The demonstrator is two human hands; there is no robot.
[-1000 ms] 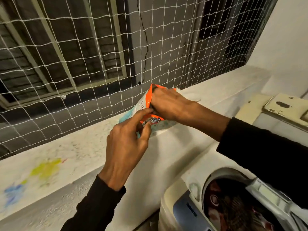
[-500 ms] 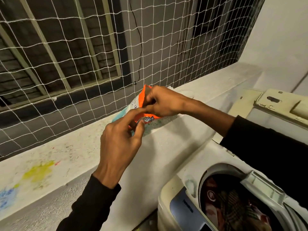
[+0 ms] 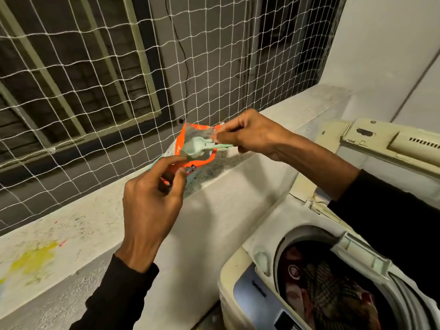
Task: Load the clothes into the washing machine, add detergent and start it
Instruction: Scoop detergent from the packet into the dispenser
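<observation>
The right hand pinches the handle of a pale green scoop between thumb and forefinger, its other fingers curled in. The scoop's bowl sits at the open mouth of the orange detergent pouch, with the handle pointing right; whether the bowl holds powder cannot be told. The left hand grips the near lip of the pouch with thumb and fingertips, closed on the orange edge, pulling the mouth wide. The two hands are apart, with the pouch mouth between them.

The pouch stands on a whitish ledge that runs from the near left to the far right, close to its front edge. Behind the pouch a white net rises just beyond the ledge's far edge, so there is little room on that side. The ledge to the left of the pouch is bare but stained with yellow and blue. Below the front edge the wall drops straight down, with open air between it and the hands.

At the near right stands the washing machine, top open, its raised lid leaning back at the far right. Clothes, red and checked, lie inside the drum. The right sleeve crosses above the drum's far rim.
</observation>
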